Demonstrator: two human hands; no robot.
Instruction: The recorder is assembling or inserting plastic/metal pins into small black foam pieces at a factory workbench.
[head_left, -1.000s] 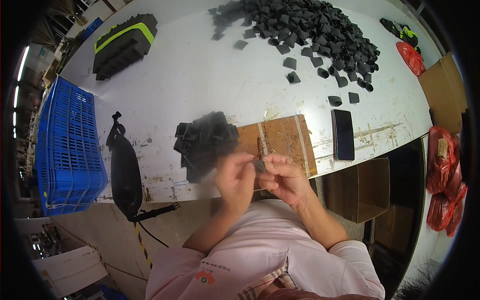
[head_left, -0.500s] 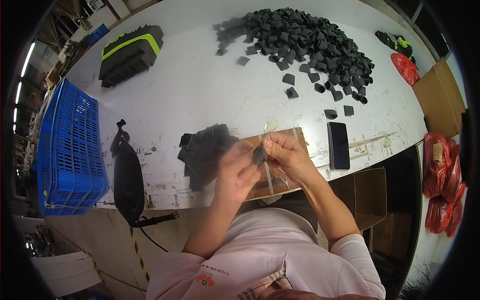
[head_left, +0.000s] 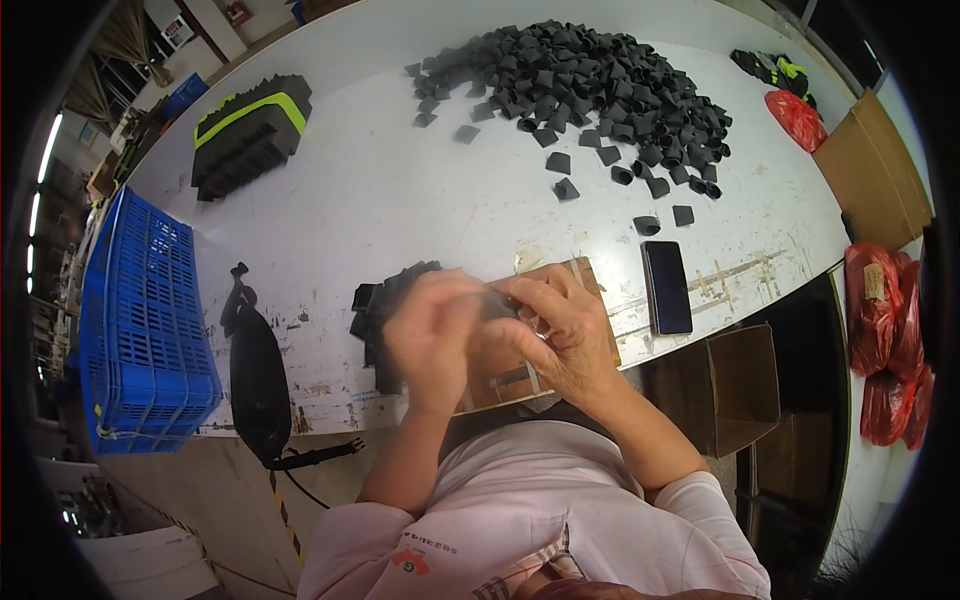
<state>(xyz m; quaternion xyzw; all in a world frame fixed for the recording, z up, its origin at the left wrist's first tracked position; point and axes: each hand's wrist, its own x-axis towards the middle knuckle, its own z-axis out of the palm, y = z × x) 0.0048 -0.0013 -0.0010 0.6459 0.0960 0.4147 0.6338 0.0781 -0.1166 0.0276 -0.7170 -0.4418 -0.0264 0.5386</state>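
Both my hands are raised over a brown board (head_left: 592, 290) at the table's front edge. My right hand (head_left: 568, 335) has bent fingers, their tips on a small black piece (head_left: 494, 303) that looks like fabric and is mostly hidden between the hands. Motion smears my left hand (head_left: 432, 335), so its fingers cannot be made out; it is at the other end of that piece. Partly behind the left hand lies an overlapping stack of flat black pieces (head_left: 370, 300). A large heap of small black loop-shaped pieces (head_left: 600, 90) spreads over the far table, several lying loose nearer me.
A phone (head_left: 667, 288) lies right of the board. On the left are a blue crate (head_left: 150, 320), a black pouch with a strap (head_left: 258, 370) and a black-and-lime bundle (head_left: 250, 135). Cardboard boxes (head_left: 740, 390) and red bags (head_left: 885, 340) are on the right.
My left hand has shifted left and blurred. The right hand has turned more over the small black piece, its thumb now stretched toward the left hand. The whole view has shifted slightly.
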